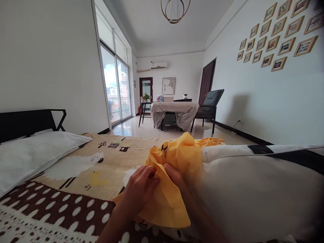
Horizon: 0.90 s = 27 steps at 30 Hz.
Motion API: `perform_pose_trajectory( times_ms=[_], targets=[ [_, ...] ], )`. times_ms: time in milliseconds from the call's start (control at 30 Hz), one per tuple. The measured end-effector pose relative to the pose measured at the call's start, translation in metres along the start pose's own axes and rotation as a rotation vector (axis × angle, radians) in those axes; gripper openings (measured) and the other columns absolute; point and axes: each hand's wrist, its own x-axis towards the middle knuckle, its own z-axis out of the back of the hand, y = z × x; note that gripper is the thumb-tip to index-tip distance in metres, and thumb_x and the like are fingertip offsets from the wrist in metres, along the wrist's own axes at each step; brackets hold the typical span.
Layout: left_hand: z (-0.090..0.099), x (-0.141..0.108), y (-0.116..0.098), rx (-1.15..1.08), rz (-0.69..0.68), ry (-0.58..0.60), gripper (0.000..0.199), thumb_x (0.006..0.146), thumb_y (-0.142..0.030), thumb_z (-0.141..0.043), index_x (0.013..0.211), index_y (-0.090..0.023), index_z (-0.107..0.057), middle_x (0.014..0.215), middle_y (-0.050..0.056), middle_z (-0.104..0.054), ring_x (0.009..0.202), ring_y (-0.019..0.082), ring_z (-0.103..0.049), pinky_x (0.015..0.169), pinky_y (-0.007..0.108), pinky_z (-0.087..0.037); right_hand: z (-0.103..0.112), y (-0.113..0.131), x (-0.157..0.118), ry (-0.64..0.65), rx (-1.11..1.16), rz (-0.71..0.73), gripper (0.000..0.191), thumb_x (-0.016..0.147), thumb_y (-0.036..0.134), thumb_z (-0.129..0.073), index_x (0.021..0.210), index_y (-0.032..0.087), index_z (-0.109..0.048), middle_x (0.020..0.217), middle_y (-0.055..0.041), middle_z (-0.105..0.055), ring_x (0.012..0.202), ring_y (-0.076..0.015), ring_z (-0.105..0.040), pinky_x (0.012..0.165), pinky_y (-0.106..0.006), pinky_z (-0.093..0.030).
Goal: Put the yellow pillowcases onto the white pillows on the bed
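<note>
A yellow cloth [172,209] with a dark printed mark is bunched up in front of me over the bed. My left hand [140,185] is closed, pinching a fold of it near the middle. On the other side of that fold, my right hand [174,175] also grips the cloth, its fingers partly hidden by the fabric. The lower part of the cloth hangs toward me in a loose flap. Against its right side lies a large white pillow [248,189] with black bands; whether the cloth goes around the pillow's end, I cannot tell.
The bed carries a beige and brown sheep-print blanket [101,165]. Another white pillow [43,148] lies at the left by a black headboard [25,125]. Beyond the bed stand a covered table [174,108] and a black chair [212,104].
</note>
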Motion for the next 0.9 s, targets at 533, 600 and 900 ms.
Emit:
perform_pose_trajectory(
  times_ms=[533,600,900],
  targets=[
    [0.020,0.001,-0.007,-0.419,0.331,0.143,0.021,0.081,-0.032,-0.057,0.070,-0.018,-0.046,0.069,-0.003,-0.044,0.068,0.012,-0.040,0.063,0.023,-0.034,-0.002,-0.009,-0.006,0.006,-0.159,0.143,0.014,0.092,0.021,-0.045,0.081,0.020,-0.053,0.081,-0.0016,-0.055,0.077,-0.0141,-0.052,0.068,-0.025,-0.042],
    [0.021,0.000,-0.007,-0.484,0.321,0.131,0.023,0.084,-0.037,-0.055,0.073,-0.018,-0.046,0.071,-0.002,-0.043,0.070,0.012,-0.040,0.063,0.023,-0.035,-0.002,-0.011,-0.005,-0.016,-0.163,0.160,0.014,0.092,0.020,-0.045,0.081,0.020,-0.052,0.080,-0.0011,-0.054,0.075,-0.0132,-0.051,0.067,-0.024,-0.042],
    [0.008,-0.005,-0.010,-0.491,0.278,-0.043,0.029,0.088,-0.039,-0.051,0.070,-0.018,-0.043,0.069,-0.002,-0.041,0.066,0.011,-0.040,0.060,0.023,-0.034,-0.004,-0.005,-0.008,-0.282,-0.177,0.190,0.003,0.085,0.017,-0.056,0.084,0.019,-0.054,0.082,-0.0016,-0.055,0.075,-0.0138,-0.053,0.067,-0.025,-0.042]
  ],
)
